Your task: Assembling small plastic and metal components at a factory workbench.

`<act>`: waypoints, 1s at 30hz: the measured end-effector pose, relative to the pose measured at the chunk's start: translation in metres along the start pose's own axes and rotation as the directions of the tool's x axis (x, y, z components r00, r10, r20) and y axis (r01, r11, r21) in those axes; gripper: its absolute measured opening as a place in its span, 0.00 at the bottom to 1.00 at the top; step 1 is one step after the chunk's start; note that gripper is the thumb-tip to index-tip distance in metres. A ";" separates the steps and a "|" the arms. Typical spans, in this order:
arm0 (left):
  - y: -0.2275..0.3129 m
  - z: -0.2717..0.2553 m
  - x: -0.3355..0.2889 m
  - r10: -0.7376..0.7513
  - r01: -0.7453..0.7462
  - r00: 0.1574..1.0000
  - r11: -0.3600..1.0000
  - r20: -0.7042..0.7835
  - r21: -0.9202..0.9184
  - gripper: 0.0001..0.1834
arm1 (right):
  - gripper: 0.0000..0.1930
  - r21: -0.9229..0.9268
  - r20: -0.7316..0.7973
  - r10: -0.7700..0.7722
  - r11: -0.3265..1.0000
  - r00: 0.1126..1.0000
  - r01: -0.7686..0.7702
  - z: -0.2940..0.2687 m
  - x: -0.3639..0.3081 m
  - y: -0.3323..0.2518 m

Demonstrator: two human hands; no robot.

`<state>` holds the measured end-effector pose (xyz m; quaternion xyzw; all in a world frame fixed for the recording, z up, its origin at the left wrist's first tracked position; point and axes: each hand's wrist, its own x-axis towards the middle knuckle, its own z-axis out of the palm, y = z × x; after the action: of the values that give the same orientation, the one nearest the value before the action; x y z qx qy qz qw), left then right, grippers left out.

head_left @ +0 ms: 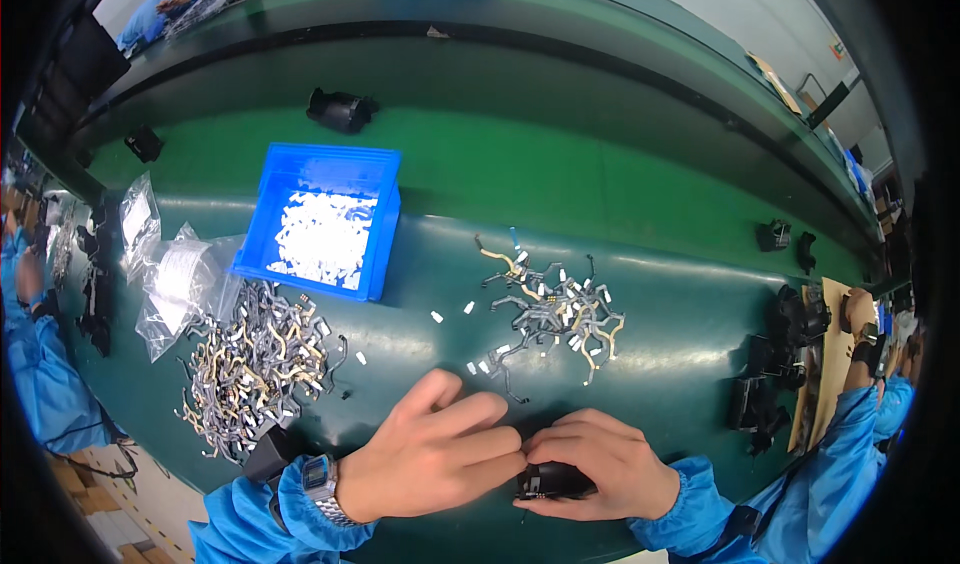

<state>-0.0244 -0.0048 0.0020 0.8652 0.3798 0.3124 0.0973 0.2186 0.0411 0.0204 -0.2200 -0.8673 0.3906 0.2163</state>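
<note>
My right hand point(610, 469) is wrapped round a black plastic housing point(552, 481) near the front edge of the table. My left hand point(440, 454) comes in from the left with its fingers curled, the fingertips meeting at the housing's left end. Whatever those fingertips pinch is hidden. Beyond both hands lies a loose bunch of short grey and tan wire harnesses point(560, 309) with white connectors. A larger heap of similar harnesses point(255, 364) is to the left of my left hand. A few small white pieces point(470, 307) are scattered between the two groups.
A blue bin point(390, 219) holds many small white pieces. Clear plastic bags point(180, 284) lie beside it. Black housings point(340, 110) sit at the back, and several more point(775, 364) are stacked at the right. Co-workers' blue sleeves point(840, 474) show at both sides.
</note>
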 end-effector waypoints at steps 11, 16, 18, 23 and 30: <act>0.004 -0.003 -0.001 -0.125 0.136 0.987 0.985 -0.100 0.103 0.13 | 0.29 -0.165 0.050 0.051 0.985 0.997 -0.042 -0.016 0.003 0.001; 0.000 0.000 0.006 -0.121 0.106 0.991 0.973 -0.062 -0.206 0.16 | 0.29 -0.137 0.061 0.093 0.987 0.994 -0.084 -0.019 0.000 0.003; 0.002 -0.001 0.007 -0.092 0.089 0.996 0.963 0.001 -0.255 0.17 | 0.27 -0.064 0.033 0.135 0.989 0.990 -0.133 -0.017 -0.003 0.006; -0.002 0.005 0.003 -0.079 0.083 0.996 0.973 0.027 -0.215 0.19 | 0.25 -0.055 0.073 0.093 0.994 0.993 -0.089 -0.019 -0.001 0.009; -0.002 0.008 0.003 -0.058 0.057 0.998 0.988 0.000 -0.145 0.11 | 0.20 -0.028 0.131 0.065 0.998 0.989 -0.061 -0.021 0.003 0.006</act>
<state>-0.0188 -0.0004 -0.0037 0.8438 0.3812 0.3383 0.1680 0.2287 0.0584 0.0288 -0.2236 -0.8770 0.4004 0.1436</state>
